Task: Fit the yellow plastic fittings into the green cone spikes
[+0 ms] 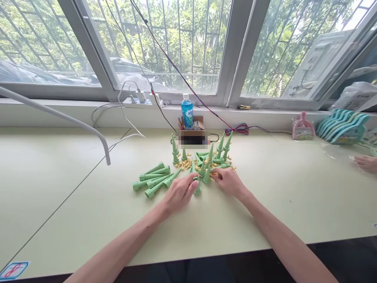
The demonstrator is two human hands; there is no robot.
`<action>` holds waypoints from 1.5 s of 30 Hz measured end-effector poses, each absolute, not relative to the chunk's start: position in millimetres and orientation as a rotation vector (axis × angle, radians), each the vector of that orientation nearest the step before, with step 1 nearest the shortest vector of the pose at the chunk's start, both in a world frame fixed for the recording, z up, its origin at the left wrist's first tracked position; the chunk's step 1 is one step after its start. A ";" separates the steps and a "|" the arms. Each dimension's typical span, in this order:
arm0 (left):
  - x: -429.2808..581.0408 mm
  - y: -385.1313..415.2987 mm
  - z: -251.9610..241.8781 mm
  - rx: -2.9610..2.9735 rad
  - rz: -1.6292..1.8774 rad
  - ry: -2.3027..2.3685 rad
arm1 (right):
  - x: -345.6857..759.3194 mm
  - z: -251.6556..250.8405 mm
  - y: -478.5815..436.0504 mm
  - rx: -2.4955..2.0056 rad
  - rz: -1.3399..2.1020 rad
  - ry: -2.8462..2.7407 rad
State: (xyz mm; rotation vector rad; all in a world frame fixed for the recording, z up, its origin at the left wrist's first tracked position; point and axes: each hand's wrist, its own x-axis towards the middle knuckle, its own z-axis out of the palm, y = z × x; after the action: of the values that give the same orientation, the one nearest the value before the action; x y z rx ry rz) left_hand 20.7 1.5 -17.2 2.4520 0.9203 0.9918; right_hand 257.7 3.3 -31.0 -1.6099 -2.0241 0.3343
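Note:
My left hand is closed, thumb and forefinger pinching the top of an upright green plastic cone spike; the fingers partly cover it. My right hand has its fingertips together low over the pile, beside another standing green spike. What those fingertips hold is too small to make out. Small yellow plastic pieces lie scattered behind and between the hands. Several green spikes lie on their sides left of my left hand. Stacked spikes stand upright behind my right hand.
A blue-liquid bottle stands with a small cardboard box at the back of the table. A white tube reaches in from the left. Teal plastic items and a pink one are at right, near another person's hand.

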 end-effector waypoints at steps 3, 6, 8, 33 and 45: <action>20.7 1.1 -17.9 2.456 1.000 0.909 | 257.1 -30.4 3.3 -1.638 0.322 -2.031; 20.5 0.9 -18.7 2.457 1.001 0.899 | 256.9 -30.8 3.6 -1.665 0.321 -2.033; 20.5 0.9 -19.1 2.458 0.994 0.899 | 256.8 -31.5 4.0 -1.674 0.323 -2.031; 22.3 0.0 -19.2 2.470 0.975 0.906 | 250.2 -25.4 0.9 -1.769 0.303 -2.052; 22.0 0.9 -19.8 2.474 0.974 0.924 | 249.5 -28.2 1.5 -1.754 0.322 -2.078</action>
State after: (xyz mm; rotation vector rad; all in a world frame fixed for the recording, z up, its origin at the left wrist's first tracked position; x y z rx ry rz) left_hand 22.0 0.9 -19.8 2.4742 0.9239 0.9744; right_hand 249.5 1.5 -28.2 -1.7538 -2.0783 0.3224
